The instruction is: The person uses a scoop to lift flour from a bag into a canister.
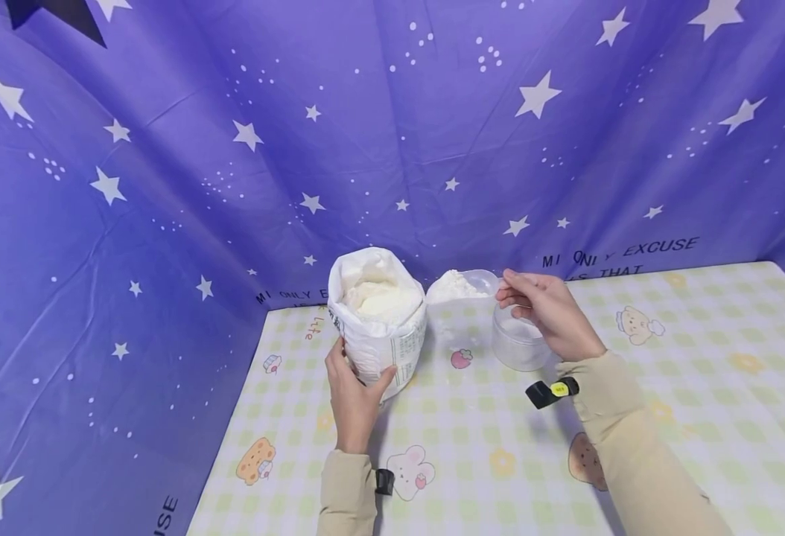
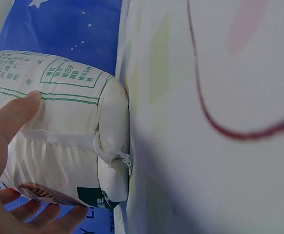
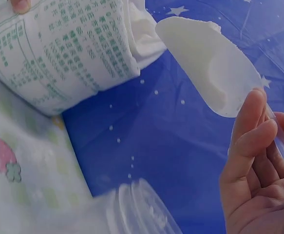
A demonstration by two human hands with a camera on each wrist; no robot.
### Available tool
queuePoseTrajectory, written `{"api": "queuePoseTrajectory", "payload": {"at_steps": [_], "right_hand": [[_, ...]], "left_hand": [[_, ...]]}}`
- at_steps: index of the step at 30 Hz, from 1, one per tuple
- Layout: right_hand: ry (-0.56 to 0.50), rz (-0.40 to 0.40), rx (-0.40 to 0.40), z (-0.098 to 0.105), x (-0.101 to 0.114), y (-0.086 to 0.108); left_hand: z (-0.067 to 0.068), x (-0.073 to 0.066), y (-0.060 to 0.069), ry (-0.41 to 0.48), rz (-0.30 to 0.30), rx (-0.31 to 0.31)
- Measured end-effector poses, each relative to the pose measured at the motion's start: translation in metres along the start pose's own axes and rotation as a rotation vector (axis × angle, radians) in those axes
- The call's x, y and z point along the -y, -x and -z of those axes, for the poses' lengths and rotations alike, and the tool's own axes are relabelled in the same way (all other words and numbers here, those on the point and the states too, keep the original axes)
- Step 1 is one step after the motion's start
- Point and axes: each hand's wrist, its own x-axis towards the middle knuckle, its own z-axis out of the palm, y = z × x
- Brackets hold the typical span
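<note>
My left hand [image 1: 357,402] grips the lower part of a white cloth bag [image 1: 402,353], which stands with its mouth rolled open and white powder [image 1: 375,299] heaped inside. In the left wrist view the thumb lies on the bag's green-printed side [image 2: 64,109], with the fingers around the other side. My right hand [image 1: 553,309] pinches the handle of a clear plastic scoop [image 3: 234,73]. White powder [image 1: 456,285] fills the scoop, which is held above the table to the right of the bag. Below the right hand stands a clear round jar [image 1: 521,350], its rim partly hidden by the fingers.
The table wears a green-and-white checked cloth [image 1: 473,417] with cartoon prints. A blue-purple curtain [image 1: 392,134] with white stars hangs close behind the bag and along the left side. Black bands [image 1: 543,394] sit at both wrists.
</note>
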Motion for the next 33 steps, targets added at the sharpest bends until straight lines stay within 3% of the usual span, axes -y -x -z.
{"api": "queuePoseTrajectory", "payload": {"at_steps": [22, 28, 33], "right_hand": [[-0.005, 0.032, -0.043, 0.058, 0.005, 0.028], [0.02, 0.032, -0.095, 0.068, 0.008, 0.034], [0.016, 0.047, -0.085, 0.077, 0.006, 0.037]], "left_hand": [[0.0, -0.001, 0.002, 0.004, 0.004, 0.01], [0.0, -0.002, 0.001, 0.008, 0.008, 0.01], [0.001, -0.001, 0.0, 0.0, 0.012, 0.017]]}}
